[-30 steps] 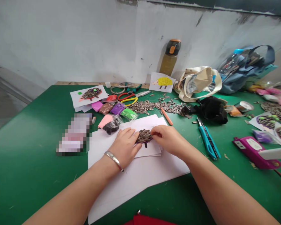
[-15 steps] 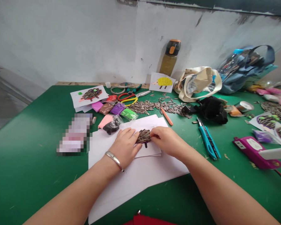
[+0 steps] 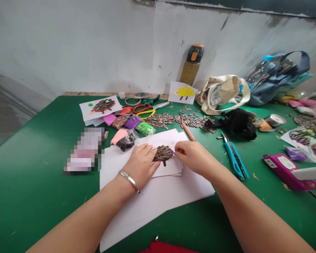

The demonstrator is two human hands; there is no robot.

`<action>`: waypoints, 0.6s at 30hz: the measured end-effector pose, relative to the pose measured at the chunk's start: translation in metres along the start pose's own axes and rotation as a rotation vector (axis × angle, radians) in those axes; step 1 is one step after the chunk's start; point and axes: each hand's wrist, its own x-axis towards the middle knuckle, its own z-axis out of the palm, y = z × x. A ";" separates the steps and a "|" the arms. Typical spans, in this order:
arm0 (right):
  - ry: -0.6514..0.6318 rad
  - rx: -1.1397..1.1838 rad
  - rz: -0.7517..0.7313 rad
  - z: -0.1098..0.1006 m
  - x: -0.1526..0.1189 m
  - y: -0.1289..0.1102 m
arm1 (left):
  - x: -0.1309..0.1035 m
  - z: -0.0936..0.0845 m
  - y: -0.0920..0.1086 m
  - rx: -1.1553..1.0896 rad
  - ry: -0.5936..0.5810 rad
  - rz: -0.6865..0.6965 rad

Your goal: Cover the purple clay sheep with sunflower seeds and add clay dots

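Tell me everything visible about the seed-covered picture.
The seed-covered picture lies flat on small white paper, atop larger white sheets. Sunflower seeds overlap like scales in a rounded patch; a purple border shows at its right and lower edges, with a dark leg-like mark below. The left hand lies over the paper, hiding the picture's left end; the right hand is at its right edge, whether touching is unclear.

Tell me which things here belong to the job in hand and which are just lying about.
Likely the job: seed-covered picture under the left hand, loose seeds, white paper.

Seemingly just lying about: blue utility knife, water bottle, cream tote bag, metal can.
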 end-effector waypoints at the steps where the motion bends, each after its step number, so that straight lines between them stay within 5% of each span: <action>1: -0.007 -0.014 0.002 -0.002 -0.001 0.000 | 0.000 0.000 0.000 -0.001 0.001 0.004; 18: -0.077 -0.144 -0.084 0.006 0.000 -0.004 | 0.000 0.001 0.000 0.002 0.003 0.005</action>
